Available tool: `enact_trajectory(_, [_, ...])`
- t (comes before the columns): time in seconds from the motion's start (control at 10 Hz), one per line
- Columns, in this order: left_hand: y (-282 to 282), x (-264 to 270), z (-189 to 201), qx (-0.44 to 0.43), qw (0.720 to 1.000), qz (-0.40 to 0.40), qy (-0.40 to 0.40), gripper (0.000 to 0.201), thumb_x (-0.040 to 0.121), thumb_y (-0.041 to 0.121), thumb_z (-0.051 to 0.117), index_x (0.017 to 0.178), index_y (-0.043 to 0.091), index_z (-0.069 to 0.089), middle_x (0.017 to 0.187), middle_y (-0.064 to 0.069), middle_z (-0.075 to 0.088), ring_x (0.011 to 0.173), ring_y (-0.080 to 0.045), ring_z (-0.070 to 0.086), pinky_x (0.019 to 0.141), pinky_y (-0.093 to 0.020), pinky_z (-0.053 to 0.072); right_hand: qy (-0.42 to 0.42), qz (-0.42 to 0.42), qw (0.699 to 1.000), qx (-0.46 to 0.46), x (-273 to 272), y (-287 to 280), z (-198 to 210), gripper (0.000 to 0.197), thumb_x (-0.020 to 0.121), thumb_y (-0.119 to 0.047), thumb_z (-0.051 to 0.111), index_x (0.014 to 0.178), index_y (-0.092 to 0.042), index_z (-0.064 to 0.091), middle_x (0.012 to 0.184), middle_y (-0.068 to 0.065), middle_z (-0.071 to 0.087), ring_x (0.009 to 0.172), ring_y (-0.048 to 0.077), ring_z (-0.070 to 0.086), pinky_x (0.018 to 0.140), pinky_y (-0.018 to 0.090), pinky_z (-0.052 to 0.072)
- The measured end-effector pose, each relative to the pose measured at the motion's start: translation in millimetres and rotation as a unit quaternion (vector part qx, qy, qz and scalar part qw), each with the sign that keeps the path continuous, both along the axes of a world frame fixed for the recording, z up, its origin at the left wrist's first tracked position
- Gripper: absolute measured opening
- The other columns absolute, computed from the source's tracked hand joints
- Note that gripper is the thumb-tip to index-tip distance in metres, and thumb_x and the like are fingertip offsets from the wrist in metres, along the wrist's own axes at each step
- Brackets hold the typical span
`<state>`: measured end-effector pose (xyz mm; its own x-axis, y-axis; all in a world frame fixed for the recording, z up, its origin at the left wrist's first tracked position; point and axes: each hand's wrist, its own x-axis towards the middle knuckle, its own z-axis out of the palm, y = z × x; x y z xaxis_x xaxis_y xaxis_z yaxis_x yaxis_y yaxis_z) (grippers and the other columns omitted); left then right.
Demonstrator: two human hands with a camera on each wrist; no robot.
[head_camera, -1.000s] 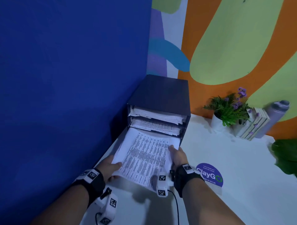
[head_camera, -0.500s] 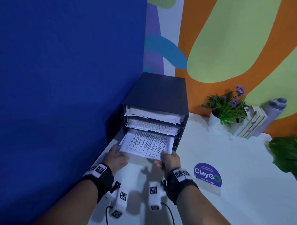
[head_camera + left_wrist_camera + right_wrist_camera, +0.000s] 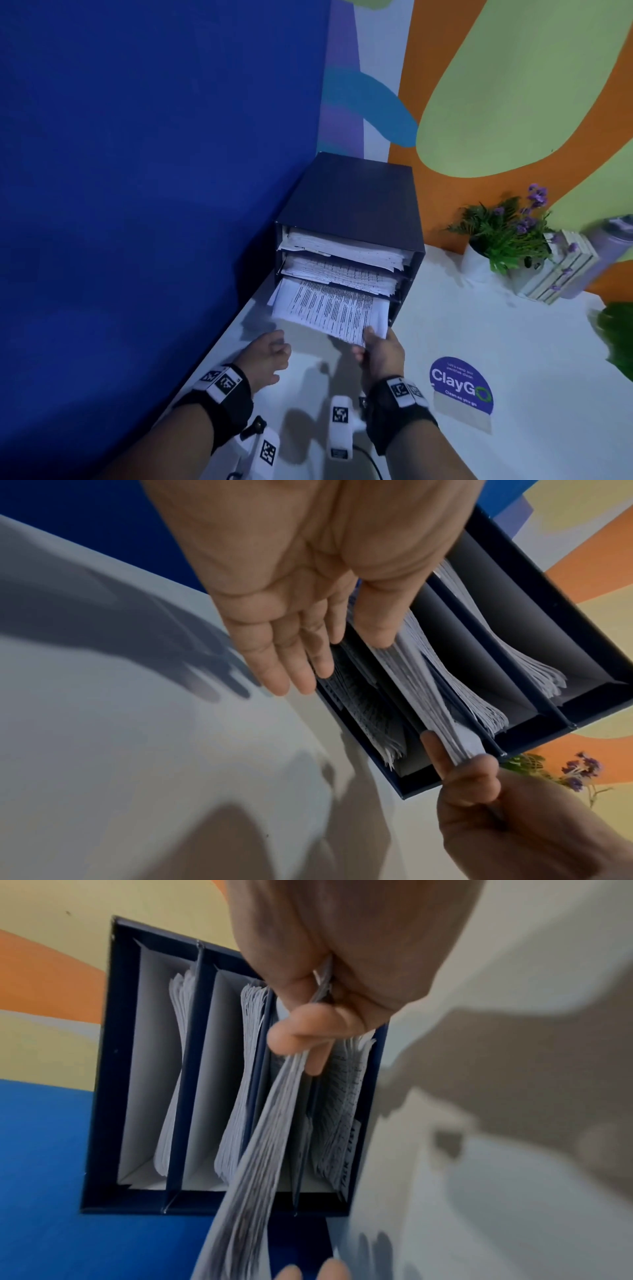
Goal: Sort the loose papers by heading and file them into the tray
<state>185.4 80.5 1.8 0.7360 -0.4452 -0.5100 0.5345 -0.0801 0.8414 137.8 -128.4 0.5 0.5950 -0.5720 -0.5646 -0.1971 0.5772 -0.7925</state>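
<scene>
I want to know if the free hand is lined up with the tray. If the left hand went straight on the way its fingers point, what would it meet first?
Probably the printed papers sticking out of the tray's bottom slot: the open left hand points at their near-left edge. Depth is unclear.

Both forearms are extended forward over the desk (image 3: 513,359), each wrist wrapped in a black band fitted with white marker tags. The right hand (image 3: 380,353) is raised at the front of the paper tray (image 3: 352,195), its thumb and curled fingers (image 3: 308,1031) pinched on the near right corner of a sheaf of printed papers (image 3: 329,308). The left hand (image 3: 267,356) is held lower and to the left, apart from the sheaf, palm down, its fingers (image 3: 274,669) seen straight and together from the left wrist.
</scene>
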Motion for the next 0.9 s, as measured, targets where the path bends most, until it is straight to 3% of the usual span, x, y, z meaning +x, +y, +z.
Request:
enact_trajectory(0.1, [-7,5,3,0.007,0.999,0.044,-0.004,0.034,0.097,0.006,0.051,0.127,0.020,0.043,0.115,-0.006,0.051,0.080,-0.014,0.054,0.064,-0.022,0.042,0.008,-0.019,1.000,-0.009,21,-6,10,0.055,0.096,-0.004,0.055,0.147,-0.012,0.036,0.093,0.015,0.067,0.043,0.014,0.056,0.042,0.022,0.047])
enact_trajectory(0.2, [-13,14,6,0.021,0.998,0.054,-0.012,0.049,0.099,0.008,0.049,0.144,0.018,0.032,0.125,-0.006,0.049,0.093,-0.018,0.056,0.068,-0.021,0.044,0.018,-0.031,0.999,-0.024,49,-17,20,0.044,0.099,-0.012,0.052,0.141,-0.010,0.040,0.091,0.013,0.068,0.053,0.017,0.066,0.050,0.025,0.055])
enact_trajectory(0.3, [-18,26,4,0.045,0.997,0.043,-0.036,0.057,0.099,0.011,0.051,0.150,0.015,0.027,0.126,-0.002,0.048,0.106,-0.021,0.055,0.075,-0.024,0.046,0.149,0.046,0.967,-0.203,62,-27,20,0.039,0.096,-0.050,0.049,0.104,-0.013,0.060,0.104,0.002,0.072,0.093,0.018,0.069,0.085,0.029,0.053])
enact_trajectory(0.4, [-24,32,4,0.060,0.997,0.035,-0.043,0.058,0.098,0.012,0.052,0.150,0.016,0.026,0.125,-0.001,0.050,0.107,-0.020,0.055,0.083,-0.028,0.046,0.197,0.120,0.923,-0.308,67,-29,18,0.044,0.099,-0.052,0.041,0.111,-0.018,0.066,0.112,0.002,0.070,0.107,0.020,0.064,0.091,0.025,0.046])
enact_trajectory(0.5, [-26,37,-1,0.066,0.996,0.032,-0.043,0.058,0.097,0.010,0.053,0.149,0.015,0.028,0.125,-0.002,0.051,0.102,-0.019,0.054,0.077,-0.025,0.045,0.058,0.046,0.995,-0.063,75,-31,16,0.033,0.104,-0.025,0.042,0.128,-0.009,0.059,0.117,0.005,0.066,0.095,0.015,0.068,0.096,0.025,0.048])
enact_trajectory(0.6, [-26,37,-2,0.089,0.994,0.029,-0.047,0.058,0.098,0.013,0.052,0.151,0.015,0.027,0.135,-0.004,0.049,0.104,-0.019,0.054,0.084,-0.029,0.044,0.020,0.028,0.996,-0.084,71,-29,4,0.014,0.091,0.001,0.056,0.103,0.004,0.060,0.109,0.018,0.063,0.080,0.021,0.064,0.094,0.039,0.054])
enact_trajectory(0.7, [-27,35,3,0.090,0.994,0.031,-0.046,0.057,0.098,0.012,0.051,0.150,0.014,0.027,0.142,-0.008,0.046,0.104,-0.020,0.052,0.088,-0.031,0.042,0.119,0.069,0.955,-0.261,61,-21,3,0.011,0.082,-0.003,0.061,0.081,-0.010,0.052,0.099,0.018,0.065,0.090,0.032,0.064,0.085,0.041,0.055])
enact_trajectory(0.8, [-30,33,8,0.095,0.995,0.014,-0.034,0.056,0.098,0.010,0.051,0.149,0.013,0.029,0.141,-0.010,0.046,0.100,-0.022,0.050,0.091,-0.036,0.044,0.130,0.119,0.926,-0.333,47,-20,3,0.028,0.083,-0.002,0.059,0.112,-0.002,0.056,0.110,0.017,0.063,0.097,0.033,0.062,0.078,0.032,0.050])
enact_trajectory(0.9, [-33,28,11,0.115,0.992,-0.008,-0.049,0.055,0.095,0.013,0.054,0.146,0.014,0.034,0.129,-0.012,0.052,0.095,-0.023,0.050,0.073,-0.027,0.042,0.140,0.233,0.898,-0.346,25,-26,4,0.042,0.087,-0.004,0.055,0.129,-0.005,0.055,0.121,0.017,0.064,0.101,0.031,0.064,0.081,0.031,0.051])
